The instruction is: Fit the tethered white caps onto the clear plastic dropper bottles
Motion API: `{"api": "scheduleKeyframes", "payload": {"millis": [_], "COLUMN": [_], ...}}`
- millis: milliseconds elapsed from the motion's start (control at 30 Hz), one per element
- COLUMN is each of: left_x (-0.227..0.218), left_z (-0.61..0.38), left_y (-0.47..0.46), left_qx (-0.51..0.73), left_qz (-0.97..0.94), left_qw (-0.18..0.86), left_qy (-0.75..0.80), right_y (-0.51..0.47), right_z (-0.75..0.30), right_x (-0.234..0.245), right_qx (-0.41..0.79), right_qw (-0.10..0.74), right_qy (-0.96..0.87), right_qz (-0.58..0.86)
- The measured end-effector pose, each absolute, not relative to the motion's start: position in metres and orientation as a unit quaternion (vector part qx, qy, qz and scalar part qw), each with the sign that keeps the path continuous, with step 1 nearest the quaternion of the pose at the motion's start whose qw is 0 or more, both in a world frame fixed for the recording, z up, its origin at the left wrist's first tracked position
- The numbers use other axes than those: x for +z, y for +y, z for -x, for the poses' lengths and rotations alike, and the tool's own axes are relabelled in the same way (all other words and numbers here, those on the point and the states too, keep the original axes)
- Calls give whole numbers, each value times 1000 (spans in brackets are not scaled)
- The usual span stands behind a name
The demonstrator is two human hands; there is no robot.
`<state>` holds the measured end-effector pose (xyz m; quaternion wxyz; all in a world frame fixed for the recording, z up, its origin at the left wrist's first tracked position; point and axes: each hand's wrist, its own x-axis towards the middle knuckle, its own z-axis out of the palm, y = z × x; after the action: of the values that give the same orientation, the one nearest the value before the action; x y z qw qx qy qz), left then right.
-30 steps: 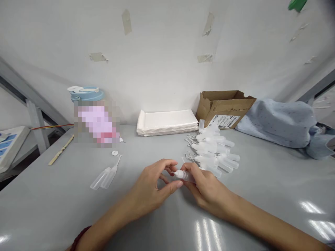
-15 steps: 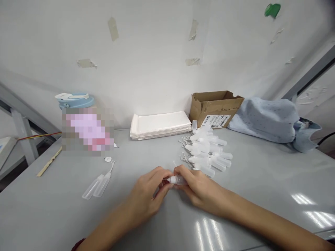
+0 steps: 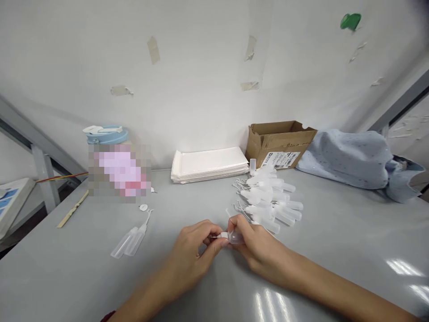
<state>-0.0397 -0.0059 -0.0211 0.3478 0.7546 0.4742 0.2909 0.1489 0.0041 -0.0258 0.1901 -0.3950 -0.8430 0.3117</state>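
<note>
A small translucent squeeze bottle (image 3: pixel 236 238) lies sideways between my two hands, just above the grey tabletop, its white cap (image 3: pixel 224 235) pointing left. My right hand (image 3: pixel 256 243) grips the bottle's body between thumb and fingers. Thumb and fingertips of my left hand (image 3: pixel 194 248) pinch the white cap, partly hiding the tip. Behind my right hand is a heap of similar bottles (image 3: pixel 264 194) with thin, curled white tips. To the left lie two more clear bottles (image 3: pixel 130 241), and near them a small white disc (image 3: pixel 143 207).
A stack of white padded envelopes (image 3: pixel 209 164) sits against the wall, beside an open cardboard box (image 3: pixel 281 145). Bundled light-blue cloth (image 3: pixel 348 158) is at the right. On the left are a blurred pink item (image 3: pixel 122 170), a blue lid-like object (image 3: pixel 112 135) and a wooden strip (image 3: pixel 73 209).
My left fingers have closed further onto the white cap, which they reached around before. The bottle stays in my right hand. The whole view has shifted slightly.
</note>
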Motion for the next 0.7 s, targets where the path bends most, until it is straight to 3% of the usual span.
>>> {"api": "scheduleKeyframes", "payload": {"millis": [267,600,700], "left_x": [-17,-15,-16], "left_z": [36,39,39], "left_y": [-6,-3,-2], "left_qx": [293,259,245], "left_qz": [-732,-634,-619], "left_qw": [383,515,552], "left_qy": [482,516,501], "right_y": [8,4,3], "right_z": [-149,-144,-143], "right_x": [-15,-21,-22], "right_qx": [446,337,362], "right_qw": [190,187,204], "right_qy": [-773,-804,-793], "right_qz": [409,453,447]}}
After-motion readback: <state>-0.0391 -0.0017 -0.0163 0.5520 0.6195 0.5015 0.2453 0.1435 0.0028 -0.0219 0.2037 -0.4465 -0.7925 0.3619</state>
